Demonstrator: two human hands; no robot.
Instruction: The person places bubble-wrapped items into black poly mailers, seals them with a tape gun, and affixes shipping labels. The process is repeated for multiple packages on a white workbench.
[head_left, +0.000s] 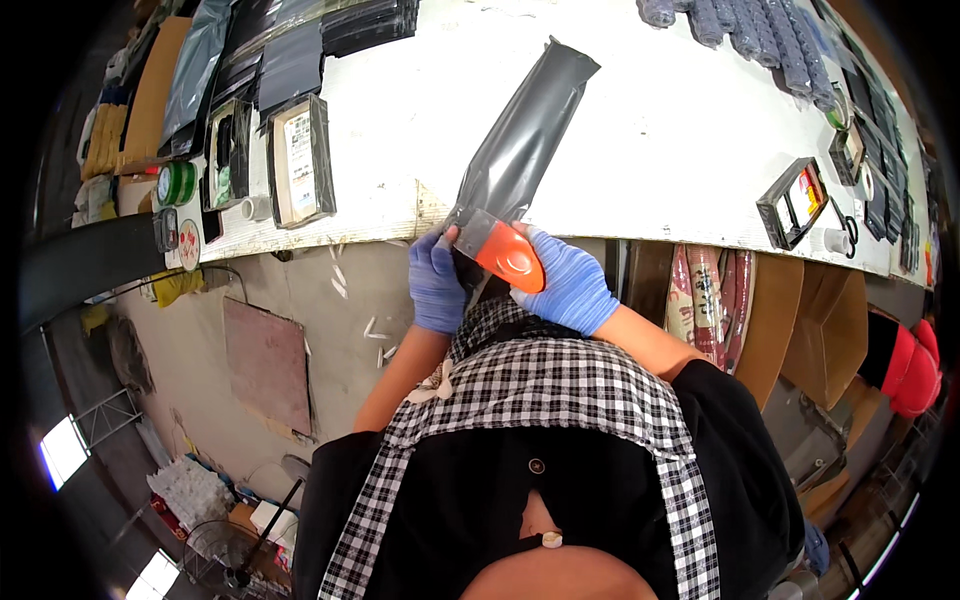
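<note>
Tearing may be caused at the seven-o'clock end of the grey plastic bag (530, 125) if the orange-and-clear piece (514, 258), pinched by left hand (436, 280) and right hand (566, 282) fingers, is twisted.

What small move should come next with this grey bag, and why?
Probably steady the near end of the grey bag with the left hand: the orange piece in the right hand sits there, and no hand holds the far end.
</note>
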